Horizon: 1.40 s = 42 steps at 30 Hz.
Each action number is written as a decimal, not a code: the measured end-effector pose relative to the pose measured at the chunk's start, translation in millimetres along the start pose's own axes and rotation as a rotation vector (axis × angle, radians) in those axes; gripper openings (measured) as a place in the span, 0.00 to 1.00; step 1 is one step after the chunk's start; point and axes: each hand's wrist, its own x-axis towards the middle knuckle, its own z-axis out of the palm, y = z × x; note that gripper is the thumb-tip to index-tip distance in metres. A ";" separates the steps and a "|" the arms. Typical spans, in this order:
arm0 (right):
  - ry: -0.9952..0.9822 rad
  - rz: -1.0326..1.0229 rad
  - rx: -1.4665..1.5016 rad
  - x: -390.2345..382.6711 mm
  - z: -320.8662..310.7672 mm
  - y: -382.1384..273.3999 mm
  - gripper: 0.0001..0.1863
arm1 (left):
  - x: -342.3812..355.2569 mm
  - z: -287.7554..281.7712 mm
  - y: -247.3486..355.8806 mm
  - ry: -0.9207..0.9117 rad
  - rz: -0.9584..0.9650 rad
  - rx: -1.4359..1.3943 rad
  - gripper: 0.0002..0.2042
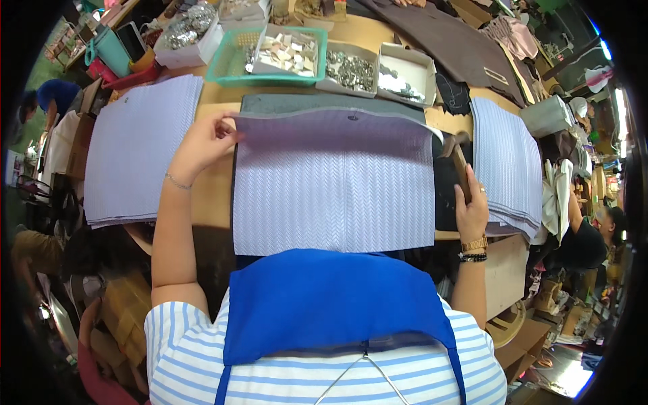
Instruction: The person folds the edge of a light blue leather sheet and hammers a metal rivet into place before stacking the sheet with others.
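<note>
A lavender sheet with a woven herringbone texture (334, 202) lies before me on a dark board (297, 102). Its far edge is lifted and curls toward me, showing a smoother, shaded side with a small round metal piece (352, 117) near the middle. My left hand (210, 140) pinches the sheet's far left corner between closed fingers. In my right hand (471, 210), beside the sheet's right edge, is a hammer (461, 167) held upright by its wooden handle. The hammer's head is partly blurred and sits close to the sheet's far right corner.
Stacks of similar lavender sheets lie left (142, 148) and right (506, 162). Beyond the board stand a green basket (223, 64) with a box of pale pieces (289, 54), and boxes of small metal parts (347, 71) (405, 74). Dark material (432, 27) covers the far right.
</note>
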 end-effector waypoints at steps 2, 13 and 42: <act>-0.004 0.020 0.022 0.4 7.5 29.6 0.21 | 0.1 13.0 -27.9 -0.003 -0.035 -0.218 0.26; 0.005 0.333 -0.634 54.0 4.9 162.6 0.38 | -56.5 55.4 22.2 0.314 0.184 -0.091 0.21; -0.093 0.268 0.681 57.5 -19.3 -3.3 0.24 | -49.0 -66.6 -54.5 0.368 0.028 -0.261 0.29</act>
